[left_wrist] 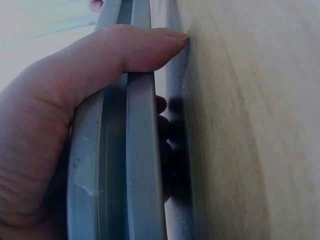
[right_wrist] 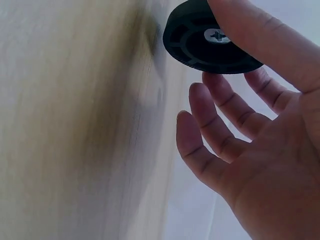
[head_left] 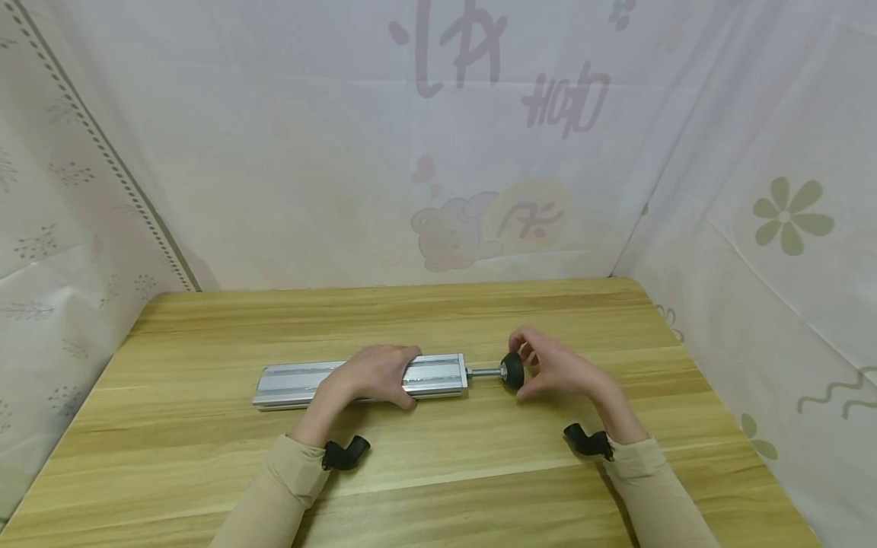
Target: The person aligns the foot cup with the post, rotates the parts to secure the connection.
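Observation:
A silver aluminium profile (head_left: 291,387) lies lengthwise across the table, slots running along its sides. My left hand (head_left: 375,373) grips it from above near its right half; the thumb wraps the near side, and in the left wrist view several fingertips (left_wrist: 164,127) show beneath the profile (left_wrist: 145,150). From the profile's right end a threaded rod (head_left: 488,372) sticks out, carrying a round black levelling foot (head_left: 511,373). My right hand (head_left: 558,371) holds the foot's rim between thumb and fingers. In the right wrist view the foot's ribbed underside (right_wrist: 192,47) shows a cross-head screw (right_wrist: 216,36) at its centre.
The wood-grain table (head_left: 438,487) reaches back to a hanging printed cloth (head_left: 308,175), with more cloth at both sides. Black wrist-worn pieces (head_left: 346,454) sit at both sleeve cuffs, close over the table.

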Tool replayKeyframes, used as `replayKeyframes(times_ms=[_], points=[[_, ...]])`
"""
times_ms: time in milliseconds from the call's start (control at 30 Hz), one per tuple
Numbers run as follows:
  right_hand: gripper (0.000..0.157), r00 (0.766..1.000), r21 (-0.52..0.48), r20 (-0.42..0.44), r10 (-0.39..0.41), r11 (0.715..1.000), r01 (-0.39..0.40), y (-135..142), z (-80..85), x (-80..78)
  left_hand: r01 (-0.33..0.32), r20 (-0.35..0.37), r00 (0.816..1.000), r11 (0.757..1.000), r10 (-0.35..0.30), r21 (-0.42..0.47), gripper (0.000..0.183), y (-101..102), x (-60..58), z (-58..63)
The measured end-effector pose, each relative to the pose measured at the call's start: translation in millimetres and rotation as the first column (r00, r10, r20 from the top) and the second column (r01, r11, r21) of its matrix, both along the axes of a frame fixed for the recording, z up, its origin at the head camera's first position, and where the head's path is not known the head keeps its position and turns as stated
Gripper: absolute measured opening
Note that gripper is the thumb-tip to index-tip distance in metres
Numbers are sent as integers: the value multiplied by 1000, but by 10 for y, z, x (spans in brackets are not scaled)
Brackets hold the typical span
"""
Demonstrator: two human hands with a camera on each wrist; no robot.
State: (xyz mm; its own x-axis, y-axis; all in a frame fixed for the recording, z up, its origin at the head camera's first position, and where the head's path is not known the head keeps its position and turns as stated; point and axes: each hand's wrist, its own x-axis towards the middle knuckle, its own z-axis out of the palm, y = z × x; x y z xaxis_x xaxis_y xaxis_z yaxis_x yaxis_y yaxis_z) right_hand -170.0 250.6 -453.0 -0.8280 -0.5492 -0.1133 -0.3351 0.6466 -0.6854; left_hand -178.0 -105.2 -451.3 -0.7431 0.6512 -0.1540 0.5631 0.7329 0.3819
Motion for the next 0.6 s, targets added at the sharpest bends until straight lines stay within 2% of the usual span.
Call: replayKeyframes(times_ms=[300,600], points=[[68,1000,1,-5,-8,1000,8,21,13,2,4,-6,1000,1000,-4,-1,48,1,5,-7],[50,1000,-8,-2,22,1000,-22,96,27,-11,-1,1,1000,1000,1,-3,49,0,-1,-9]])
